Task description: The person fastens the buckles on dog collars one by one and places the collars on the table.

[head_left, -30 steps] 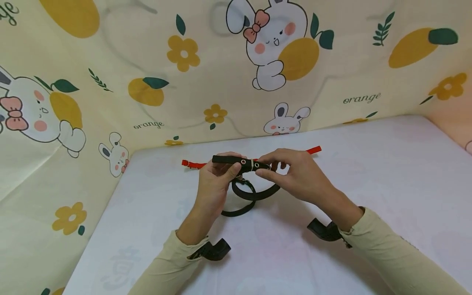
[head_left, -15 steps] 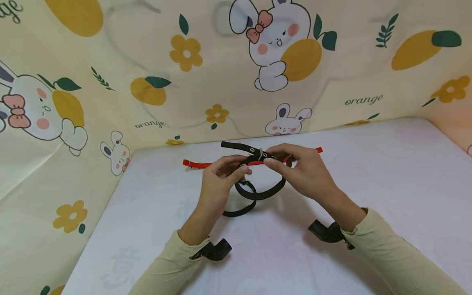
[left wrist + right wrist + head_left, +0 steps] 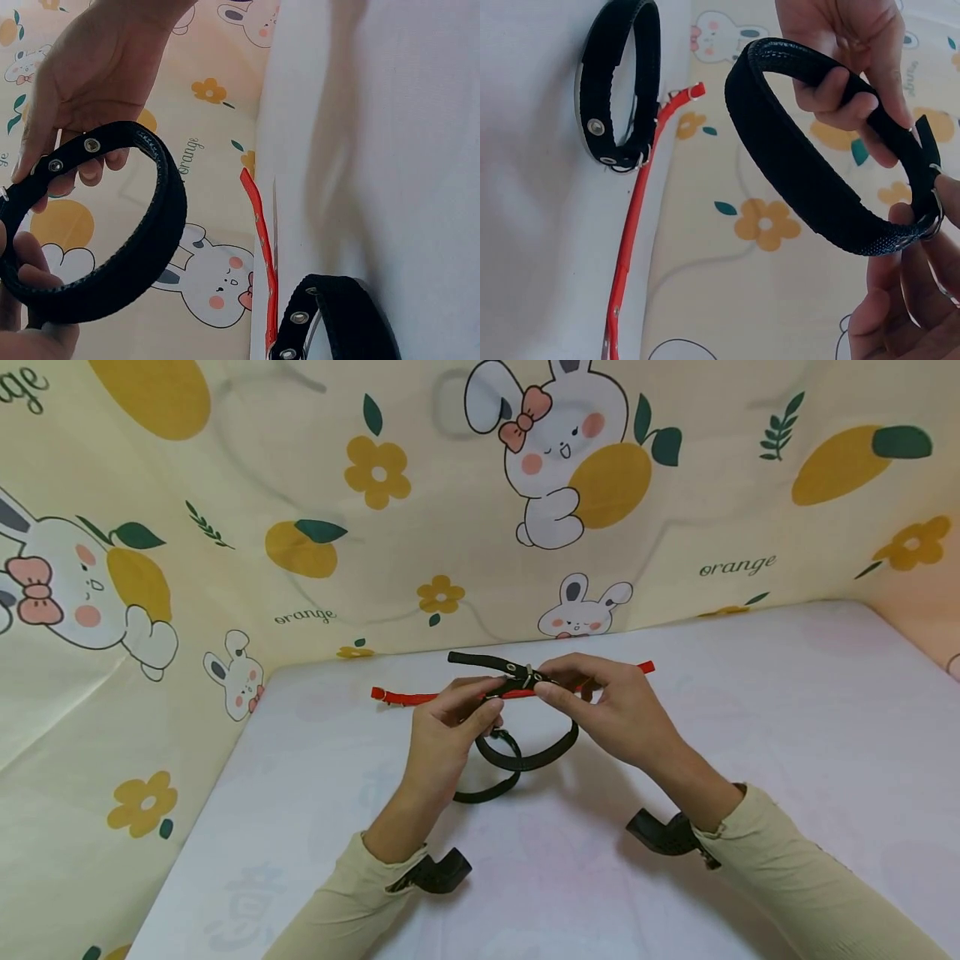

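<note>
A black dog collar [image 3: 542, 760] with metal eyelets is held up as a loop between both hands. My left hand [image 3: 442, 743] pinches its strap left of the buckle [image 3: 529, 677]. Thumb and fingers of my right hand [image 3: 626, 710] grip the collar at the buckle's right side. The strap's free end [image 3: 476, 658] sticks out through the buckle to the upper left, above the left fingers. Seen from the right wrist, the looped collar [image 3: 802, 157] hangs between the left hand [image 3: 847, 75] and the right hand [image 3: 911, 300].
Below the held collar, a second black collar [image 3: 487, 795] lies looped on the white table [image 3: 570, 877]. A red collar [image 3: 405, 698] stretches across the table behind the hands. The patterned cloth [image 3: 420, 543] rises along the table's back and left edges.
The left hand has let go of the strap's free end, which now angles up, and pinches the strap beneath it. The right hand has shifted slightly right. Over the last half second both are nearly still.
</note>
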{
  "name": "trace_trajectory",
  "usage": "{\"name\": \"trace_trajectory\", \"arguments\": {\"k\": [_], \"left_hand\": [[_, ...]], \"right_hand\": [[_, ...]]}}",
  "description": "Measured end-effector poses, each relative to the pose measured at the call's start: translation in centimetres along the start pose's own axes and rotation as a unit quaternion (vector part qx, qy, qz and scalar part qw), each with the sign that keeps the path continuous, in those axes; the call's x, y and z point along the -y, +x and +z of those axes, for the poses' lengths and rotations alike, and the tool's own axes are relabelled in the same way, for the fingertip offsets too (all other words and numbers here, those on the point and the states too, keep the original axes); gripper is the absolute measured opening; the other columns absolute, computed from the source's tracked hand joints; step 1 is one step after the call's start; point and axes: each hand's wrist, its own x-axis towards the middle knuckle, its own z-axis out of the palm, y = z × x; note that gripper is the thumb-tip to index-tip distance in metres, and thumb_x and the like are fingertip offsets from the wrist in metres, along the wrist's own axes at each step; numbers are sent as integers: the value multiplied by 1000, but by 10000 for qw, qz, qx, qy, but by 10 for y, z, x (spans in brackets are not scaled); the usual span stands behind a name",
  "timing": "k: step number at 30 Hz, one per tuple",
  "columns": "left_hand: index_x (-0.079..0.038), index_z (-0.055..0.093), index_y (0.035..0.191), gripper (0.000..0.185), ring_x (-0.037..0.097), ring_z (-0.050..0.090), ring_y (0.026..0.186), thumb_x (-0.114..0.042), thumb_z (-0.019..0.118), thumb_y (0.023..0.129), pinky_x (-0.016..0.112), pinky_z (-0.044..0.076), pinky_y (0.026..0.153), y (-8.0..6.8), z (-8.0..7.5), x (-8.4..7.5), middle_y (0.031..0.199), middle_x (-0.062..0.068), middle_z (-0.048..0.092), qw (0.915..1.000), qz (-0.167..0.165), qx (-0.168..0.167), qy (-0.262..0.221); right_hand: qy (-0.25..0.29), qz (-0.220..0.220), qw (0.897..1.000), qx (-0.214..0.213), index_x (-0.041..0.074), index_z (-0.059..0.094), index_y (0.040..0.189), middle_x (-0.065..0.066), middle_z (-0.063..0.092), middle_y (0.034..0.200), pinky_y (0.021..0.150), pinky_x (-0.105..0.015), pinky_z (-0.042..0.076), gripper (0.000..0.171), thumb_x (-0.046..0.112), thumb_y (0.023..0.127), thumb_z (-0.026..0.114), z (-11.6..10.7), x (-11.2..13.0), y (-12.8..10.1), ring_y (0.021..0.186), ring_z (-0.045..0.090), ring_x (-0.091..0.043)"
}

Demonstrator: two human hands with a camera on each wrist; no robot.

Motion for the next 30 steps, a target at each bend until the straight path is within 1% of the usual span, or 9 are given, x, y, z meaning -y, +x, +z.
{"name": "trace_trajectory", "arguments": {"k": [7, 13, 17, 25, 30], "left_hand": [[4, 67, 122, 31, 14, 60, 78, 0, 66, 92, 19, 53, 73, 0, 0, -2, 109, -3, 64, 9998, 164, 42, 70], [5, 67, 122, 30, 13, 59, 76, 1, 65, 92, 18, 50, 70, -1, 0, -1, 107, -5, 63, 9996, 210, 61, 156], [5, 67, 122, 30, 13, 58, 75, 1, 64, 93, 18, 49, 70, -1, 0, 0, 107, -5, 62, 9993, 274, 82, 230], [4, 68, 121, 28, 13, 55, 75, 1, 64, 93, 18, 47, 68, 1, 0, 0, 108, -6, 61, 9985, 324, 57, 444], [4, 68, 121, 28, 13, 53, 78, 2, 63, 93, 19, 47, 69, 0, 0, -1, 106, -8, 62, 9987, 277, 14, 418]], "right_hand": [[33, -86, 10000, -5, 23, 73, 112, 4, 72, 92, 68, -26, 46, 22, 34, 93, 71, 0, 1, 0, 80, 58, -14], [-47, -19, 10000, 61, 24, 73, 113, 6, 72, 91, 67, -26, 45, 24, 37, 93, 70, 0, 0, -1, 80, 57, -14], [-90, -62, 9999, 95, 25, 73, 113, 6, 71, 92, 67, -27, 45, 24, 37, 93, 71, 1, -1, 0, 81, 57, -15], [-120, -80, 9998, 140, 26, 72, 117, 5, 71, 96, 69, -28, 45, 28, 38, 92, 71, 0, -1, 0, 85, 56, -16], [-51, -50, 9999, 155, 27, 72, 116, 6, 68, 95, 71, -29, 45, 25, 37, 93, 70, 0, -1, -1, 87, 55, -15]]}}
